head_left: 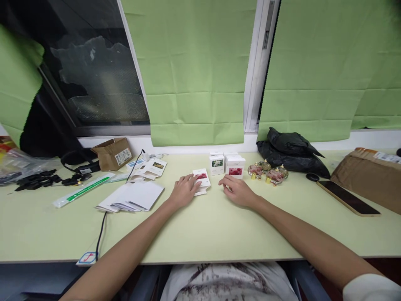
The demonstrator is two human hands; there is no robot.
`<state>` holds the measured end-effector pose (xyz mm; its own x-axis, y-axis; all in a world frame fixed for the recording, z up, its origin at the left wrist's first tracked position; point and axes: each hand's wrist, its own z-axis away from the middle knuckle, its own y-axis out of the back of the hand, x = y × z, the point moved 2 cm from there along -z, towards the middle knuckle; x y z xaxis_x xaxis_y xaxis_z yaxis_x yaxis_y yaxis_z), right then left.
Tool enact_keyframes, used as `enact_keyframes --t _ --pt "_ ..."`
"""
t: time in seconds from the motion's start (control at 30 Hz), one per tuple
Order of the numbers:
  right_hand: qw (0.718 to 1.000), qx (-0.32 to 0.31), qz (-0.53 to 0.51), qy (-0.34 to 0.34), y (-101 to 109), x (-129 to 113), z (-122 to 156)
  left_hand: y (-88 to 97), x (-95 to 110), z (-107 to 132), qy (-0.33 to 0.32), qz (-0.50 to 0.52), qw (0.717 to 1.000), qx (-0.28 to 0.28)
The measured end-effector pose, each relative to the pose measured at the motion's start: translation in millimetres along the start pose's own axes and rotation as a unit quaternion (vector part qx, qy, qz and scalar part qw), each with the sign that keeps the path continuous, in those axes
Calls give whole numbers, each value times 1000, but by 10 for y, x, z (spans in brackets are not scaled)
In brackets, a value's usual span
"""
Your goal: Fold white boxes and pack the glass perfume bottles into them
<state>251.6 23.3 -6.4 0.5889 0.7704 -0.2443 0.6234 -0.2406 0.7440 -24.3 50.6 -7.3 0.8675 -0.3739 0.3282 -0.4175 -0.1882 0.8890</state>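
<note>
My left hand [184, 190] lies on a small stack of flat white box blanks with a red picture [202, 178], its fingers stretched over the top one. My right hand [237, 190] rests on the pale green table [203, 230] just to the right of that stack, fingers loosely curled and holding nothing. Right behind the right hand stand small folded white boxes, one with a red picture [235, 168] and one with a green picture [216, 164].
A pile of white flat sheets [133, 196] lies at the left, with more printed cards [153, 168] behind it. Small gold-capped bottles [269, 173], a black bag [291, 152], a phone [347, 197] and cardboard boxes [366, 177] sit to the right. A black cable [102, 232] crosses the table edge.
</note>
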Motion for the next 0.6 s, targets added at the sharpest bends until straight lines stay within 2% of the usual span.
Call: enact_keyframes --t 0.2,0.27,0.33,0.47,0.6 --pt "1000 -27 -10 -5 -20 11 4 66 101 10 -21 63 998 17" --pt "999 -36 -13 -5 -29 13 5 62 143 33 -29 63 997 27" --pt "999 -46 -18 -6 -39 15 6 42 154 54 -11 48 998 34" --pt "997 -73 -25 -14 -60 29 11 -14 116 75 60 38 997 -5" --pt "993 -109 -35 -30 -78 46 13 -24 124 76 46 75 996 -20"
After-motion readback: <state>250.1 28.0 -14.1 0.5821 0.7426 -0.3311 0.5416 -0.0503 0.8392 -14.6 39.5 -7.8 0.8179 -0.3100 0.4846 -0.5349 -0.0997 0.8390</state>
